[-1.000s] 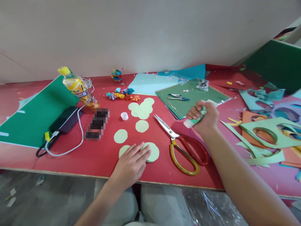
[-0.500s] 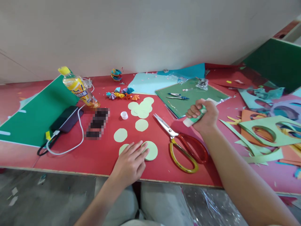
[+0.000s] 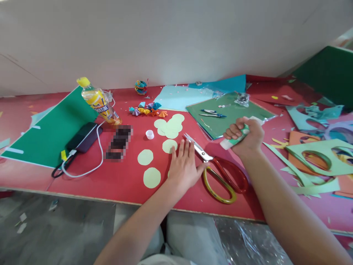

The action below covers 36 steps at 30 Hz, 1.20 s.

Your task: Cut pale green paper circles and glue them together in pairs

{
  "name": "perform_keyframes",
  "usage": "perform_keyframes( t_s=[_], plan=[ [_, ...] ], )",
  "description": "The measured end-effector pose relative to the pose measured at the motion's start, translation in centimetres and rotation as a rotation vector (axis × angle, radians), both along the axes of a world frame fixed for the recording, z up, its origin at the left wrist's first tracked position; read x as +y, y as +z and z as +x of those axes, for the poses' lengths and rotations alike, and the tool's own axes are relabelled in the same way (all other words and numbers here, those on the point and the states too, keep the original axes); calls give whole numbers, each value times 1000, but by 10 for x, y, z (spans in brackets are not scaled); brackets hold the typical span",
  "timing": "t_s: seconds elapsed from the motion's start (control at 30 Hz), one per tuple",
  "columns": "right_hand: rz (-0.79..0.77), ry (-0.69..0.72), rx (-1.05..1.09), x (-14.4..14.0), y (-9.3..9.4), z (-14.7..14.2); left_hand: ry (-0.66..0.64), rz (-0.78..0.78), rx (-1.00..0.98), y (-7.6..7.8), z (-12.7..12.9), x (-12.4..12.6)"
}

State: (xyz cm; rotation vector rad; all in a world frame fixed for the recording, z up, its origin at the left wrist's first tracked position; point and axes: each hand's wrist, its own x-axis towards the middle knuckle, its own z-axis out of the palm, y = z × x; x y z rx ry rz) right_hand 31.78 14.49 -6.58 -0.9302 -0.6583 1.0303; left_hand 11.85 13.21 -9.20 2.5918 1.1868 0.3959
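Resting flat with fingers spread, the left hand [image 3: 185, 167] covers a paper circle on the table [image 3: 116, 182], beside the scissors [image 3: 217, 171]. Farther right, the right hand [image 3: 245, 137] is fisted around a glue stick [image 3: 233, 141], held above the table. Beyond lie more circles [image 3: 170, 127].

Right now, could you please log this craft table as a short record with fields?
left hand: open, flat on the red table, beside the scissors
right hand: grip closed on a glue stick, lifted
paper circles: pale green; loose ones near the left hand, a pile farther back
other: yellow drink bottle, small white cap, green sheet
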Motion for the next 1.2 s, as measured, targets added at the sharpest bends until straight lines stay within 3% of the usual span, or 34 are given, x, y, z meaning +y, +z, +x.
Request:
perform_keyframes(
  t_s=[0.1,0.23,0.3,0.37,0.47,0.6,0.77,0.93,1.07,1.2],
  plan=[
    [43,-20,-64,-1,1,-8,-2,-42,-184,6,-15,-2],
    [100,-51,-122,-19,5,-50,41,-18,-460,24,-73,-12],
    [112,42,-221,-35,8,-80,51,-7,-351,23,-111,-18],
    [86,259,-402,-50,11,-111,74,24,-214,15,-144,-24],
    [54,480,-575,-60,10,-148,131,106,-88,0,-172,-31],
    [23,507,-569,-51,1,-172,145,159,-53,-8,-173,-33],
    [-78,299,-495,-32,-16,-175,134,96,-94,-5,-169,-31],
    [-117,140,-432,-50,-29,-159,139,117,-160,-11,-173,-34],
    [-143,246,-452,-64,-28,-170,144,129,-160,-12,-171,-35],
    [-140,274,-439,-40,-22,-190,138,144,-137,-11,-171,-34]
  ],
)
